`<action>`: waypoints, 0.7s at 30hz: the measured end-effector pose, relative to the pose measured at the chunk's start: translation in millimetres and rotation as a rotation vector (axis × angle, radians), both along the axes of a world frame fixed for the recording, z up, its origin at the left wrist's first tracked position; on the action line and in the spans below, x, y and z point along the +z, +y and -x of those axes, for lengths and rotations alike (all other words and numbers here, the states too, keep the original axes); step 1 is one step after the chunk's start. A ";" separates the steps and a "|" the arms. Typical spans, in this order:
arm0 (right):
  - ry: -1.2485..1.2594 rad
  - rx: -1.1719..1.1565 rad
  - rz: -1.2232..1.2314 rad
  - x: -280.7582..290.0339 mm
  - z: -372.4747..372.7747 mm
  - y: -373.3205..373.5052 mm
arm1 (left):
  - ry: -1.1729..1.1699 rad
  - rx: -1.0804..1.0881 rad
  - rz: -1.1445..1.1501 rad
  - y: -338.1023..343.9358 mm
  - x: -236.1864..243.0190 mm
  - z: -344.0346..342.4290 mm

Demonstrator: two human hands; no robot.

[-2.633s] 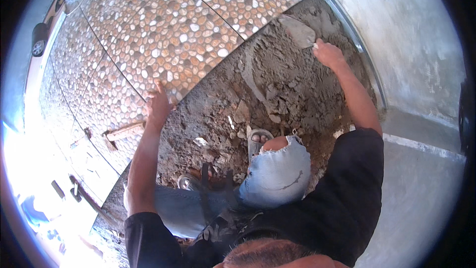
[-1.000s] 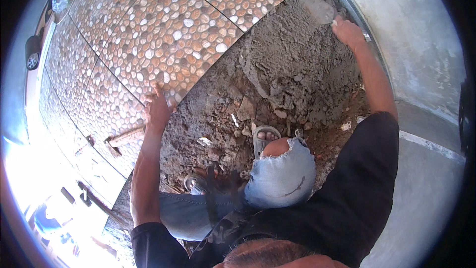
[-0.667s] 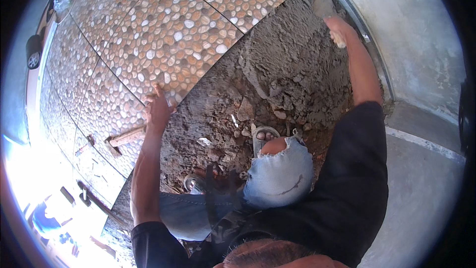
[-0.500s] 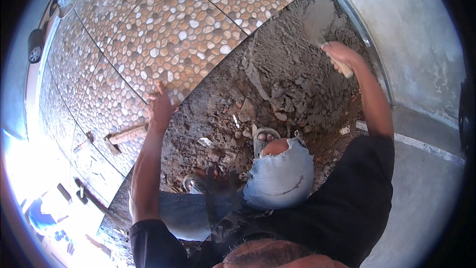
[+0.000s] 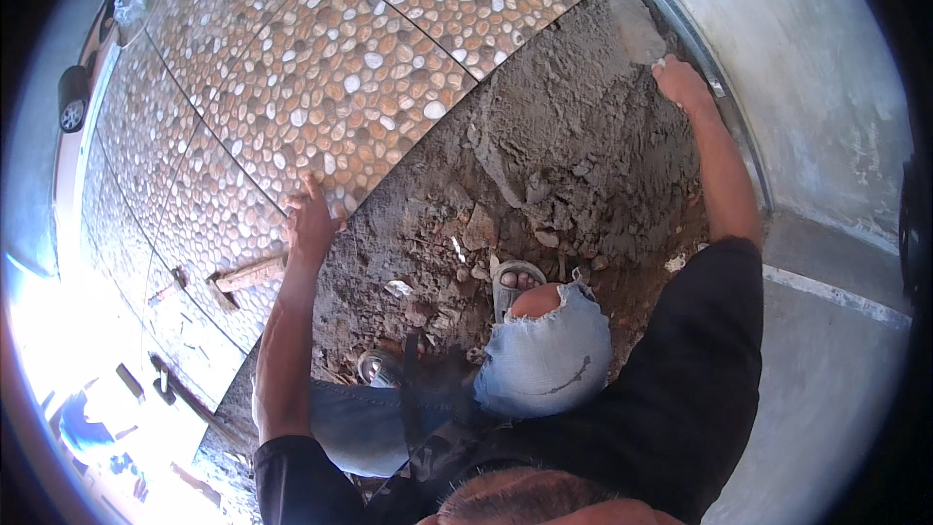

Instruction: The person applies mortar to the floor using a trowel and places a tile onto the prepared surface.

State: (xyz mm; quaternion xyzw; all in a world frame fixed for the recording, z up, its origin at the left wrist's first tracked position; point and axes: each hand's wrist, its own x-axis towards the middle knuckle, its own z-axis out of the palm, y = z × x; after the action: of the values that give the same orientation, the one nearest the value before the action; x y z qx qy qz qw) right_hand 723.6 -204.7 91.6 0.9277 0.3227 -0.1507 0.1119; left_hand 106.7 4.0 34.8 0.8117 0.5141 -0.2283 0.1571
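At the upper right, my right hand (image 5: 683,84) is closed on a trowel, its blade (image 5: 637,24) lying on wet grey mortar (image 5: 573,107) beside the wall. My left hand (image 5: 309,218) rests with fingers apart on the edge of the pebble-patterned tiles (image 5: 369,58). A wooden-handled hammer (image 5: 251,274) lies on the tiles just left of my left hand, partly hidden by my forearm. Below the mortar are rough rubble (image 5: 476,228) and my sandalled foot (image 5: 515,282), with my knee in torn jeans (image 5: 539,360).
A concrete wall (image 5: 797,58) with a metal strip (image 5: 700,49) at its base runs down the right, above a grey ledge (image 5: 826,379). More tools (image 5: 165,379) lie lower left in glare. A plastic bag (image 5: 134,5) and a black wheel (image 5: 73,102) are at upper left.
My right hand and trowel have shifted to and fro over the mortar, most recently up and away from me. The mortar patch looks more spread than earlier. My left hand stays on the tile edge.
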 end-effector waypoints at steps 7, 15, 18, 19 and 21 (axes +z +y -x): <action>0.600 -0.668 -0.491 27.9 16.1 -20.5 | -0.029 0.021 0.017 -4.6 -1.0 7.1; 0.722 -0.460 -0.411 0.7 -22.2 51.7 | 0.016 0.022 0.049 -3.8 3.1 -0.9; 0.668 -0.444 -0.314 6.7 -14.3 68.1 | -0.028 0.036 0.050 -5.0 1.7 3.0; 0.652 -0.407 -0.288 8.0 -11.6 68.1 | -0.059 0.040 0.054 -3.6 3.2 2.3; 0.620 -0.333 -0.235 9.8 -2.3 60.4 | 0.001 0.038 0.052 -5.0 7.1 -0.5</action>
State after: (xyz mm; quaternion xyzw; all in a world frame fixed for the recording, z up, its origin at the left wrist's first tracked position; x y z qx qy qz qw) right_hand 725.9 -144.3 101.4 0.8843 0.2009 -0.4027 -0.1246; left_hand 107.2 -1.0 41.9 0.7975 0.5233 -0.2389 0.1820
